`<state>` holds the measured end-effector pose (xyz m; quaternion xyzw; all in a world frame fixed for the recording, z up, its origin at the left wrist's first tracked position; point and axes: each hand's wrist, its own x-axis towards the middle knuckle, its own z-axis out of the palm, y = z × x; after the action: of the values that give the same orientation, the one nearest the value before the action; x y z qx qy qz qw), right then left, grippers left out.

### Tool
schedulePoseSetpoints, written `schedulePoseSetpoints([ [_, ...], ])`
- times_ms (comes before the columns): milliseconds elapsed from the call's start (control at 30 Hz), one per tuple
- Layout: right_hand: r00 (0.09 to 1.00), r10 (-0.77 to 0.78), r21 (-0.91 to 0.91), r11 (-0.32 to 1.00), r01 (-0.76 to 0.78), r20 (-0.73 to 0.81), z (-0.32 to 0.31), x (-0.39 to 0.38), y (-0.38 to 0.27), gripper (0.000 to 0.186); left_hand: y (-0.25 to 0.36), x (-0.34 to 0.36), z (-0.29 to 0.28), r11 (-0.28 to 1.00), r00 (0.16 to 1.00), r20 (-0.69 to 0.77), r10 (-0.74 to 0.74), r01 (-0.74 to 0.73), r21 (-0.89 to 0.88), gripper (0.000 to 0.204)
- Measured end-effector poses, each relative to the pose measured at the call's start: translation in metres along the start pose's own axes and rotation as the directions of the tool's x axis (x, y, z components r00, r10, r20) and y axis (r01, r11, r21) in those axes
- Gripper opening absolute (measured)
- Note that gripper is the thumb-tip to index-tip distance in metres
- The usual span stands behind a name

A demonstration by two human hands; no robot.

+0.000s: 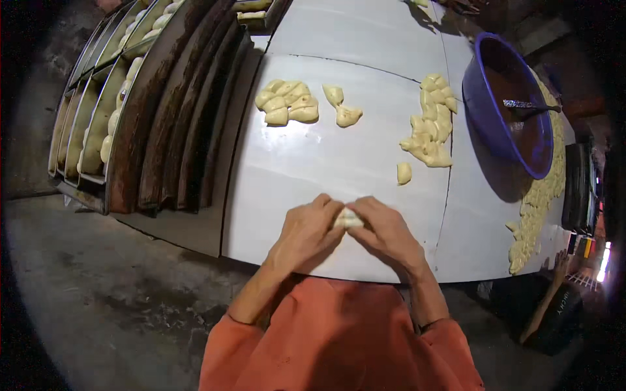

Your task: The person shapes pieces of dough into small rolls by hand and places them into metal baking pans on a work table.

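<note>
Close to the table's front edge, my left hand (312, 223) and my right hand (381, 228) meet around a small piece of pale dough (348, 218). Fingers of both hands curl over it, so only its middle shows between them. Farther off at the left lies a cluster of cut dough pieces (287, 101), with two joined pieces (342, 107) beside it. To the right stretches a longer cluster of dough pieces (430, 124). A single dough piece (404, 173) sits apart just below that cluster.
On the left, dark metal baking pans (176, 111) stand side by side, some holding rows of shaped dough (112, 124). A purple basin (479, 111) with a handled tool (521, 104) rests at right on the white table (339, 169). More dough (538, 202) lines the right edge near another person's arm (548, 293).
</note>
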<state>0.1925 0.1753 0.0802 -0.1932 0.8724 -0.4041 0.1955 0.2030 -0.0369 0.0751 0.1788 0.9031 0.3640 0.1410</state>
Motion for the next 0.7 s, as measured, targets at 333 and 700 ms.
schedulePoseSetpoints([
  [333,0.833,-0.233,-0.316,0.946,0.075,-0.501,-0.016,0.112,0.015,0.039,-0.012,0.001,-0.028,0.983,0.981,-0.097,-0.167,0.157,-0.100,0.062],
  [700,0.914,0.352,0.823,0.566,-0.039,-0.199,-0.037,0.121,0.048,0.026,-0.054,0.157,-0.021,0.899,0.924,-0.287,0.254,-0.116,0.422,0.044],
])
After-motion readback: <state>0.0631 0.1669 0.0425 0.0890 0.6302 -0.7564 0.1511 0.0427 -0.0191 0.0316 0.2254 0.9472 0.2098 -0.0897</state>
